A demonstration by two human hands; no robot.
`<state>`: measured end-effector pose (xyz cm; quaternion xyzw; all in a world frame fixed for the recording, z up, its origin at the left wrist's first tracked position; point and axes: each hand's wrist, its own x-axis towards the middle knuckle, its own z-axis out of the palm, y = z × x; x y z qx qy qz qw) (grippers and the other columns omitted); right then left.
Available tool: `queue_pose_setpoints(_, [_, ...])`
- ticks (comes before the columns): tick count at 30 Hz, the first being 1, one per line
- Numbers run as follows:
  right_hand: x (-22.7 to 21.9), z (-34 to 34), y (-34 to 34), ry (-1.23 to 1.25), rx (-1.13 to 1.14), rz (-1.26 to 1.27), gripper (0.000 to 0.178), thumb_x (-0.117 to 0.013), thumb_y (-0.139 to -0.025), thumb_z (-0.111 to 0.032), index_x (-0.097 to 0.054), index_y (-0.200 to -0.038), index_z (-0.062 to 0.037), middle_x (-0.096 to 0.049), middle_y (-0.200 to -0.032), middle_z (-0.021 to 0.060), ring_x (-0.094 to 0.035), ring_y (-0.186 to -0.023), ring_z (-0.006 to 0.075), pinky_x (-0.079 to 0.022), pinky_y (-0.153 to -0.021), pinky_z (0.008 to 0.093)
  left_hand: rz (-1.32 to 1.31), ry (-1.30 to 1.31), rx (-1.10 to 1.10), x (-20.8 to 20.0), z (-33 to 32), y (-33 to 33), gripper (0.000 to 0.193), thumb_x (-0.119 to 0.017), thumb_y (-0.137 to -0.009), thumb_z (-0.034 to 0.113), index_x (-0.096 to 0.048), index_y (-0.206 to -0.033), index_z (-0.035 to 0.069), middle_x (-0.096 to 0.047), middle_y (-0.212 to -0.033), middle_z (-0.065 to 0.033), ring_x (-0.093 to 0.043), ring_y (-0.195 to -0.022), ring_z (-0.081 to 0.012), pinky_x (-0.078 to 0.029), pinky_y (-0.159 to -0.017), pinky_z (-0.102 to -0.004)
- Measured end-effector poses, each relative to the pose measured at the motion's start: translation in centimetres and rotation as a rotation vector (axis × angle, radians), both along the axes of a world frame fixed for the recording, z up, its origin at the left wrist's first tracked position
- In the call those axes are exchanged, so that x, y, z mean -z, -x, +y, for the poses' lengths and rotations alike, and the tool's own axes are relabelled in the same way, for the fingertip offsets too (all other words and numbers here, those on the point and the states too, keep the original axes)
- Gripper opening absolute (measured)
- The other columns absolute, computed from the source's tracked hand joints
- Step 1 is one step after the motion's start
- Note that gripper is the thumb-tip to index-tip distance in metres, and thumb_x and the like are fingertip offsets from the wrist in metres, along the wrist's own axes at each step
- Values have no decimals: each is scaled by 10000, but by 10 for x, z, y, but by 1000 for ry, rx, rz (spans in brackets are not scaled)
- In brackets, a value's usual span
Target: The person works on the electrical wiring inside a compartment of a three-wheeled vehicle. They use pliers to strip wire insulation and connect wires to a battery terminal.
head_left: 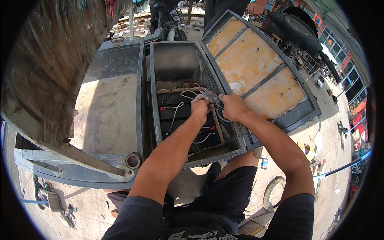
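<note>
My right hand [233,107] is closed round the handles of a pair of pliers [213,96], whose jaws point left toward my other hand. With fingers pinched, my left hand [201,106] grips what looks like a thin wire right at the jaws; its end is mostly hidden by the fingers. Both hands are over an open grey metal box [153,94]. Inside it sit several black batteries [170,116] with red terminal covers. A white cable [175,112] loops between terminals, and a thin red wire [195,84] runs behind my left hand.
The box's hinged lid [252,60], backed with stained plywood, lies open at the right. At the left are a flat metal bed [108,108] and a worn, splintered board [48,68]. Another person's hand [257,8] is beyond the lid. A tyre [274,194] lies on the ground.
</note>
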<state>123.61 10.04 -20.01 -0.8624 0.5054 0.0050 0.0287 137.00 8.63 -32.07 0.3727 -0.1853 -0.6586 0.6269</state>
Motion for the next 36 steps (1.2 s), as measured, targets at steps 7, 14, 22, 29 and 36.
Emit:
queue_pose_setpoints(7, [-8, 3, -3, 36, 15, 95, 362, -668, -731, -135, -592, -1077, -61, -661, -889, 209, -638, -889, 400, -512, -777, 494, -8, -4, -8, -2, 1, 0, 149, -456, -919, -15, -552, -871, 88, -590, -758, -10, -549, -624, -117, -517, -641, -324])
queue_pose_setpoints(14, [-4, 2, -2, 43, 3, 91, 401, -687, -734, -155, -593, -1114, -66, -657, -871, 201, -638, -885, 397, -509, -781, 490, -10, -13, -13, -5, 3, -1, 142, -471, -922, -5, -559, -870, 95, -589, -755, -1, -540, -619, -109, -501, -636, -309])
queue_pose_setpoints(22, [-3, 1, -1, 36, 6, 71, 327, -678, -739, -135, -594, -1044, -51, -655, -881, 212, -633, -896, 403, -515, -791, 483, -20, -2, -19, -3, 3, 0, 127, -486, -949, 29, -574, -887, 97, -593, -766, 3, -534, -633, -103, -494, -645, -299])
queue_pose_setpoints(29, [6, -4, 2, 73, -26, 69, 415, -696, -751, -164, -568, -1127, -42, -657, -867, 217, -633, -899, 404, -513, -792, 488, -35, -11, -37, -2, 2, 0, 89, -520, -957, 64, -587, -908, 96, -601, -781, 4, -530, -636, -96, -494, -640, -296])
queue_pose_setpoints(36, [-1, 0, -4, 12, 40, 58, 395, -686, -762, -229, -576, -1082, -26, -668, -891, 226, -638, -903, 412, -510, -807, 491, -23, -7, -44, -5, 2, 1, 60, -552, -944, 76, -574, -901, 112, -584, -765, 10, -514, -628, -91, -484, -635, -294])
